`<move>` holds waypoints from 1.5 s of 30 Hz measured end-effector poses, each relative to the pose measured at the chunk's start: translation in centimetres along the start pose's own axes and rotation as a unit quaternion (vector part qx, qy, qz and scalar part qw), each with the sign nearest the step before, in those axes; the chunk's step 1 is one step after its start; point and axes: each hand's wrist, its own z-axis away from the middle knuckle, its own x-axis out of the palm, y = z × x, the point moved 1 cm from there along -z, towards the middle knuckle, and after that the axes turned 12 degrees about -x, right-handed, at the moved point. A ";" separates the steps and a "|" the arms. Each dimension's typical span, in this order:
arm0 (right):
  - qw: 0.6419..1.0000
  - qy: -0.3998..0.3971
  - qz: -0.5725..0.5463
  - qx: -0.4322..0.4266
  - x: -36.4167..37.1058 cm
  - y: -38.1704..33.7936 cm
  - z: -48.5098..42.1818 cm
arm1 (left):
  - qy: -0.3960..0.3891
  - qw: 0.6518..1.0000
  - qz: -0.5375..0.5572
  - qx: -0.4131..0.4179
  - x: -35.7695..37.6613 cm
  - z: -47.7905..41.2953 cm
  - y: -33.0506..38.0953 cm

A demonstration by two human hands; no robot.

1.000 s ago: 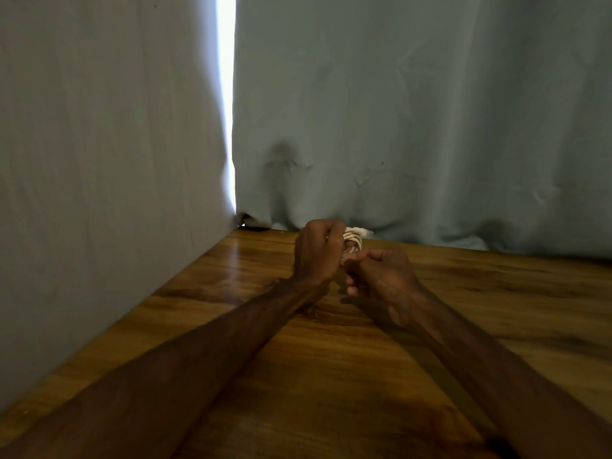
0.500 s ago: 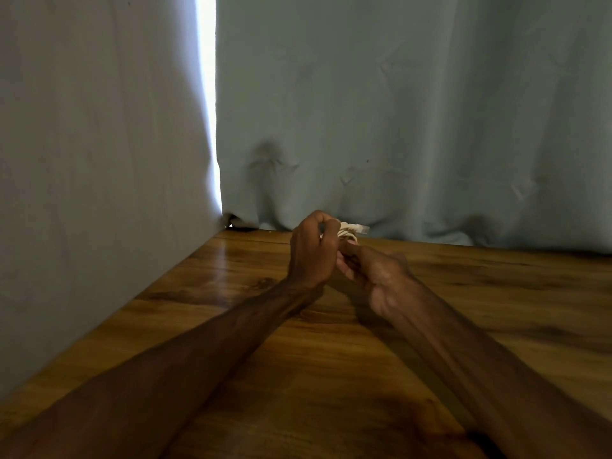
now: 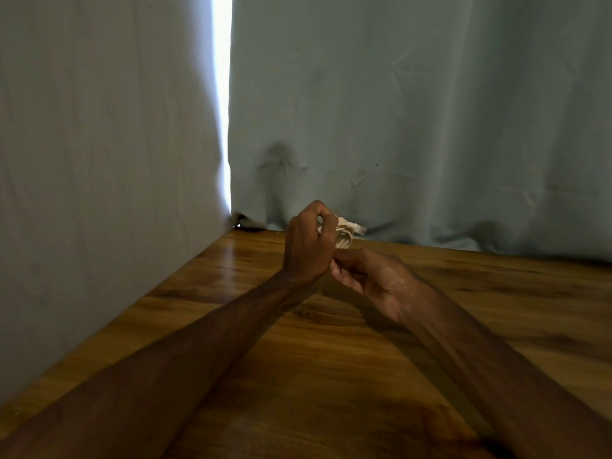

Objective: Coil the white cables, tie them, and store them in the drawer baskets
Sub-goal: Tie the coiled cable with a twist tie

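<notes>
I am gripping one coiled white cable [image 3: 344,239] in my left hand [image 3: 306,246], with the fingers curled round the bundle. The coil is sitting at the far, upper side of that hand. A few loops are showing past my knuckles, and one flat plug end [image 3: 357,228] is sticking out to its right.

My right hand [image 3: 374,276] is lying just below and to the right of the left one, palm turned partly up. Its fingers are curling in and meeting the left hand under the bundle. I cannot tell whether they are pinching a strand or closing on nothing, since the fingertips are hiding there.

Both my forearms are stretching out over the wooden counter [image 3: 331,376], which is shining in a patch to the left of my left wrist.

Two pale cloth panels are closing me in. The back cloth [image 3: 414,127] is hanging just beyond my hands and bunching where it meets the counter behind the plug. The side cloth [image 3: 99,160] is running along to the left of my left arm. One narrow bright gap [image 3: 222,94] is glowing between them, up and left of my left hand.
</notes>
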 end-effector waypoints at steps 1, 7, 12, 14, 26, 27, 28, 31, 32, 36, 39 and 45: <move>1.000 0.007 0.000 0.000 0.0 -0.1 0.0 | -0.005 1.000 -0.011 0.012 0.0 0.1 0.0; 0.997 0.053 -0.048 -0.017 -0.1 -0.9 -0.1 | -0.053 0.998 -0.027 0.024 0.9 0.6 0.0; 0.995 0.028 -0.092 -0.009 0.2 -0.9 -0.1 | -0.048 0.999 -0.007 0.013 0.6 0.2 0.0; 0.995 0.014 -0.098 -0.012 0.4 -0.9 -0.2 | -0.039 0.999 -0.001 0.004 0.3 0.1 -0.2; 0.993 -0.040 -0.103 -0.038 -0.1 -1.9 -0.1 | -0.037 0.999 -0.001 -0.035 0.1 -0.6 -0.9; 0.994 -0.052 -0.077 -0.061 -0.2 -1.9 -0.1 | -0.038 0.998 0.006 -0.044 0.2 -0.6 -1.0; 0.993 -0.060 -0.041 -0.091 -0.3 -1.9 -0.1 | -0.039 0.998 0.014 -0.053 0.2 -0.6 -0.9; 0.977 -0.036 0.091 -0.191 -0.5 -2.0 0.1 | -0.052 0.995 0.040 -0.070 0.4 -0.5 -0.8; 0.965 -0.018 0.131 -0.228 -0.6 -2.1 0.0 | -0.060 0.995 0.044 -0.072 0.6 -0.5 -0.8; 0.908 0.013 0.245 -0.340 -1.3 -2.7 -0.2 | -0.101 0.987 0.078 -0.095 0.9 -0.1 -0.6; 0.882 0.038 0.296 -0.366 -1.9 -2.9 -0.6 | -0.140 0.983 0.079 -0.089 1.0 0.3 -0.6; 0.875 0.068 0.331 -0.347 -2.6 -3.0 -1.6 | -0.168 0.985 0.018 -0.042 1.0 0.6 -0.4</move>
